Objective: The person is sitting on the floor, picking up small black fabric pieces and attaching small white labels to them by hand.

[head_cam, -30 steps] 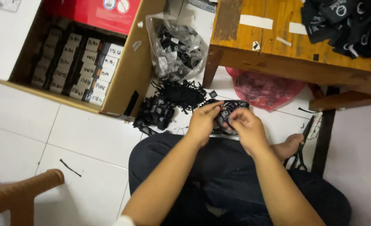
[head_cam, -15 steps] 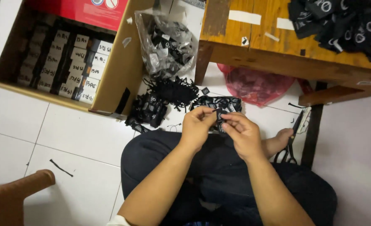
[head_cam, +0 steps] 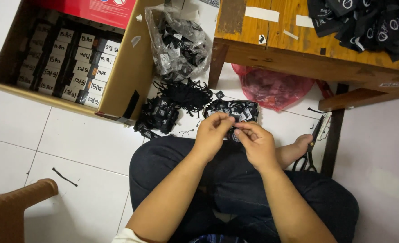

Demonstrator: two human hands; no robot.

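Head view: left hand (head_cam: 212,135) and right hand (head_cam: 256,143) pinch small black tag (head_cam: 233,127) together above lap; tag pile (head_cam: 232,109) on floor just beyond.

To your upper left an open cardboard box (head_cam: 127,76) holds rows of dark bundles with white paper slips (head_cam: 73,58). Beside it stands a clear plastic bag (head_cam: 179,42) of black labels; a red plastic bag (head_cam: 271,87) lies under the wooden table (head_cam: 298,54).
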